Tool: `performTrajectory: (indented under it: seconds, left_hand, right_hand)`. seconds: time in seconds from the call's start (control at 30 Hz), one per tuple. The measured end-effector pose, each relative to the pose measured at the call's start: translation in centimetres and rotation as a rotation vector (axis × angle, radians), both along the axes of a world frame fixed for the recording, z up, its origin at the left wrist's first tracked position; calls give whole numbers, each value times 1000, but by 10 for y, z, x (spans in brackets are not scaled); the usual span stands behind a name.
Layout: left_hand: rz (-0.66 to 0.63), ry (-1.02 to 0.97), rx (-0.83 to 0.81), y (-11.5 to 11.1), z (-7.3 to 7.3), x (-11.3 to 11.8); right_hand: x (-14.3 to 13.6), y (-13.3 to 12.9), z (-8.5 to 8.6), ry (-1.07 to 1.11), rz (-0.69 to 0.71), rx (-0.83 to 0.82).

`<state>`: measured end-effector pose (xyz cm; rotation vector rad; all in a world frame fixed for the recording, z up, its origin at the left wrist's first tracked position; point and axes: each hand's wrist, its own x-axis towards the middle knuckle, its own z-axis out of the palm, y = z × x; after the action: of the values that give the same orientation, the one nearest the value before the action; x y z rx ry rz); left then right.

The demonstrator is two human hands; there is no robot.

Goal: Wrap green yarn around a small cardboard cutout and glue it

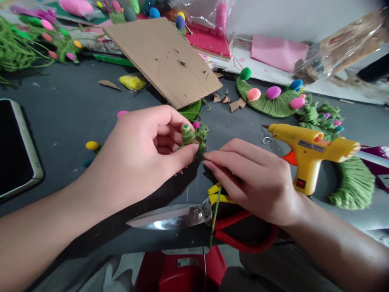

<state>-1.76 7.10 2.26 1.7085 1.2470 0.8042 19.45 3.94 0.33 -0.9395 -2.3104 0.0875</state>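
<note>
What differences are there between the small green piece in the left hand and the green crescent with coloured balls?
The small piece is in the left hand; the crescent lies on the table. The small piece is much smaller than the crescent. The crescent carries several balls; one tiny ball shows by the small piece. Both are yarn-wrapped and green.
</note>
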Motion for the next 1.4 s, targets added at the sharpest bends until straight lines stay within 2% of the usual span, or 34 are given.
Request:
performTrajectory:
  seconds: [0.1, 0.33, 0.6, 0.77, 0.87, 1.03, 1.17, 1.3, 1.4]
  left_hand:
    - [-32, 1, -44, 2, 1, -1]
    - [-116, -132, -261, 8, 0, -4]
    - [-152, -99, -322, 11, 4, -4]
    - [-192, -141, -370, 11, 8, -5]
    - [-219, -177, -385, 12, 7, -7]
    - [-195, -295, -360, 11, 3, -9]
    - [-114, -285, -301, 8, 4, -7]
    - [-13, -131, -174, 4, 5, -3]
    - [-16, -36, -38, 1, 2, -3]
  right_hand:
    - [1, 2, 1, 75, -21, -17]
    - [2, 4, 2, 166, -63, -97]
    - [0, 3, 5, 221, -151, -127]
    - [0, 2, 7, 242, -211, -234]
    - [1, 4, 8, 256, -187, -299]
    - [3, 8, 5, 166, -30, -336]
    - [1, 4, 0, 31, 68, -251]
    - [0, -2, -2, -29, 33, -106]
    - [1, -4, -1, 1, -7, -58]
